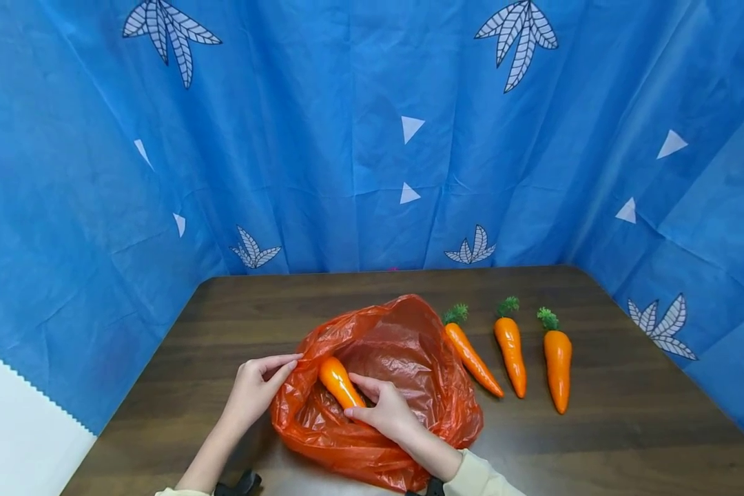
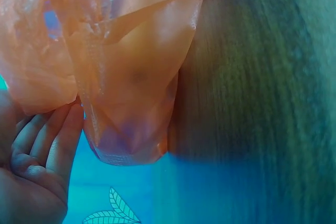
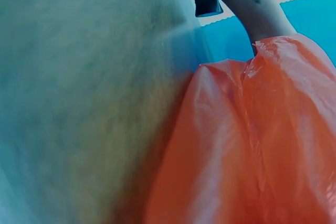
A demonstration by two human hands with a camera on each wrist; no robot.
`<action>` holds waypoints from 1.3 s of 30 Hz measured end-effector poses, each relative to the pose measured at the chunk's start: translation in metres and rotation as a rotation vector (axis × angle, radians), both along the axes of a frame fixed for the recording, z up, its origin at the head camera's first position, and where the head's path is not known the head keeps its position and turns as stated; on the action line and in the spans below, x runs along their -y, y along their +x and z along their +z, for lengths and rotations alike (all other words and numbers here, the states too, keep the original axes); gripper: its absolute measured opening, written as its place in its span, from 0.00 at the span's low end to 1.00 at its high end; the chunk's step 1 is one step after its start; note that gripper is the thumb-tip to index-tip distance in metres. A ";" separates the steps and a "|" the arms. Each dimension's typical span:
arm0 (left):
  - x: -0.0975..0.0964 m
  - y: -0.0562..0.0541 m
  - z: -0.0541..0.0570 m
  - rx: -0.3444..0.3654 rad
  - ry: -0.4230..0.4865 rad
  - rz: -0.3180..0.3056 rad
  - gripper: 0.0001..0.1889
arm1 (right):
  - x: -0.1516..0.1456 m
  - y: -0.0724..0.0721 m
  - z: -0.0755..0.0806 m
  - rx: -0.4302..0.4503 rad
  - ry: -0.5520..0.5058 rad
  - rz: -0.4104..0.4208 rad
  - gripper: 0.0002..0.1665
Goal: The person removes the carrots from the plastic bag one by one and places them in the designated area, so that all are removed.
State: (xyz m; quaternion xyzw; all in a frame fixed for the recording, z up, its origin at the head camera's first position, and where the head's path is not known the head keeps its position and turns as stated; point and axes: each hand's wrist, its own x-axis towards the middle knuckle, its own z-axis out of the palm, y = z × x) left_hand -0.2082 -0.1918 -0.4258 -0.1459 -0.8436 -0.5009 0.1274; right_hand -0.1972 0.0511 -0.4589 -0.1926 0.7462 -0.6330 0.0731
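A thin red plastic bag (image 1: 372,448) lies on the table with its mouth spread wide. At the bag's left rim, my left hand (image 1: 257,386) pinches the plastic between thumb and fingers. In the left wrist view that hand (image 2: 39,166) is right against the bag (image 2: 131,77). My right hand (image 1: 387,410) reaches over the near rim into the bag and grips an orange carrot (image 1: 337,379), its thick end toward the far left. The carrot's other end is hidden by the hand. In the right wrist view the bag (image 3: 247,150) hides the right hand.
Three more carrots with green tops, one (image 1: 471,358) beside the bag, another (image 1: 510,351) and a third (image 1: 558,368) farther right, lie on the dark wood table (image 1: 626,427). A blue patterned curtain (image 1: 378,138) hangs behind and around the table.
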 end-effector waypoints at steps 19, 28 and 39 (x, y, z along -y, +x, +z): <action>-0.004 0.000 0.002 0.075 0.015 0.018 0.09 | -0.007 0.008 -0.002 -0.301 0.491 -0.069 0.42; -0.007 0.002 0.002 0.070 0.030 0.027 0.09 | 0.000 -0.001 -0.002 -0.314 0.475 -0.133 0.38; -0.005 0.001 0.002 0.051 0.024 0.027 0.09 | -0.003 -0.002 -0.003 -0.295 0.379 -0.152 0.32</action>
